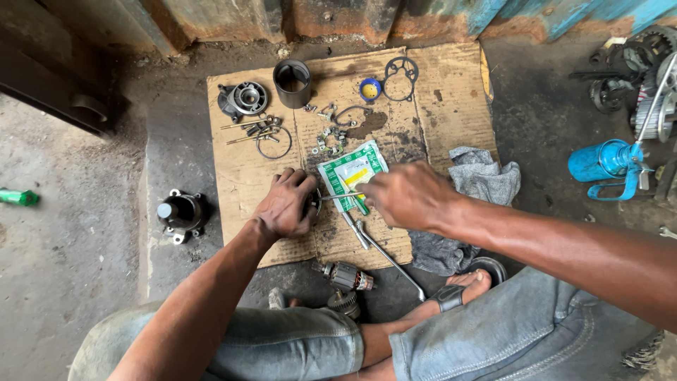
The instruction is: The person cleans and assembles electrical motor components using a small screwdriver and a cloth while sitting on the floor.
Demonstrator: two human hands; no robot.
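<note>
Below, a small round metal part [315,202] clasped in the left hand [285,206] over the stained brown cardboard sheet [240,176], a thin metal rod [338,197] pinched in the right hand [409,195], long axis level, tip pointed left into the part, green-and-white plastic packet [350,171] lying just behind, dark open metal cylinder [292,83] upright at the far edge, contents not discernible.

This is a rough mechanical repair workshop, worked at floor level. A stained sheet of cardboard [451,92] serves as a bench on the bare, grimy concrete floor [70,268], with dismantled starter-motor parts laid out on it: a cylindrical steel housing [292,83], an end cap [243,99], long through-bolts [250,131], a gasket [400,76] and a wound armature [345,276]. A greasy grey rag [486,180], a blue oil can [605,161] and piled gears [649,77] lie alongside rusted, peeling walls [338,17].
</note>
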